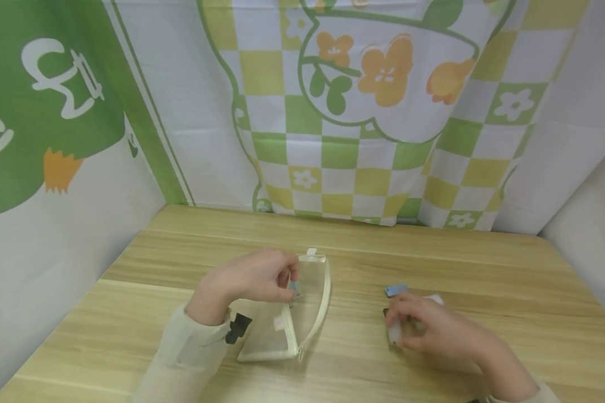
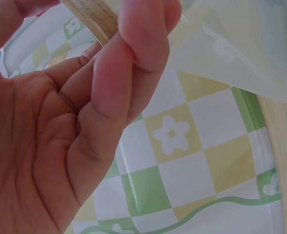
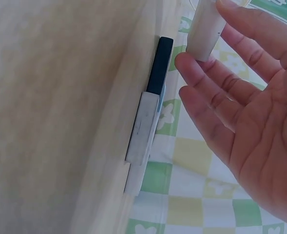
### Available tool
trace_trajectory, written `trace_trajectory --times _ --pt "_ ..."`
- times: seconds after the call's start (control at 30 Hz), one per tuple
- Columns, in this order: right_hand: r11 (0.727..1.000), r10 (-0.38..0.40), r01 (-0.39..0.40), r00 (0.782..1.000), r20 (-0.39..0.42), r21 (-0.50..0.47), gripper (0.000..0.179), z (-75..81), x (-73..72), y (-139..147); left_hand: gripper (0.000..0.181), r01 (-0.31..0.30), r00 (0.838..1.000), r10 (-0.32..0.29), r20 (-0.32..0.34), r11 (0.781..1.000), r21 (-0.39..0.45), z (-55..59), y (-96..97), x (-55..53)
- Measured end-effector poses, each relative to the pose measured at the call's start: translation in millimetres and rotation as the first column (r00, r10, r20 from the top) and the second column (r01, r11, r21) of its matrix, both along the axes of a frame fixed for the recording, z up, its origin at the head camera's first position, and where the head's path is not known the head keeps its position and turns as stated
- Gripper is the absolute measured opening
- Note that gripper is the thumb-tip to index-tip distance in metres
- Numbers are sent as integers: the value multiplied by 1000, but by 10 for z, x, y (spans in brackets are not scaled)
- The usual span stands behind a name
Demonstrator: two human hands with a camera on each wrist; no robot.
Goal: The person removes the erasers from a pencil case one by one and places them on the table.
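My left hand [image 1: 259, 277] pinches the upper edge of a cream mesh zip pouch [image 1: 312, 313]. In the left wrist view, its zipper edge [image 2: 92, 17] runs behind the curled fingers, and the sheer mesh [image 2: 216, 53] hangs at the upper right. A small light-blue thing [image 1: 296, 288] shows at the pouch, beside my left fingertips. Over at the right, my right hand [image 1: 428, 324] holds a small white block-like piece [image 3: 202, 34] between thumb and fingers. Below that hand, a dark piece [image 3: 160, 66] and a white block [image 3: 142, 126] lie on the table.
A small blue block [image 1: 395, 290] lies just beyond my right hand, with a white piece [image 1: 436, 299] partly hidden behind that hand. The wooden table [image 1: 181, 235] meets a checked, flowered curtain [image 1: 338, 151] at the back. A green-and-white cloth [image 1: 55, 140] hangs at the left.
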State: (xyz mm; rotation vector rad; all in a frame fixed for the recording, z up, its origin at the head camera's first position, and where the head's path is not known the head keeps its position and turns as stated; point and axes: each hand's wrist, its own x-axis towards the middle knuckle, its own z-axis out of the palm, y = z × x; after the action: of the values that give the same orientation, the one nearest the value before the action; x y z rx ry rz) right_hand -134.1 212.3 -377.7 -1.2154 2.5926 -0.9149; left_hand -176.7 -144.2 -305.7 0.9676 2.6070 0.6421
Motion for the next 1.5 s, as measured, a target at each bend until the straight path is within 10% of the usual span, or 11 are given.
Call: trace_trajectory --times 1.5 --pt "979 -66 45 993 100 199 25 15 39 10 14 -17 1000 17 11 1000 13 38 -50 9"
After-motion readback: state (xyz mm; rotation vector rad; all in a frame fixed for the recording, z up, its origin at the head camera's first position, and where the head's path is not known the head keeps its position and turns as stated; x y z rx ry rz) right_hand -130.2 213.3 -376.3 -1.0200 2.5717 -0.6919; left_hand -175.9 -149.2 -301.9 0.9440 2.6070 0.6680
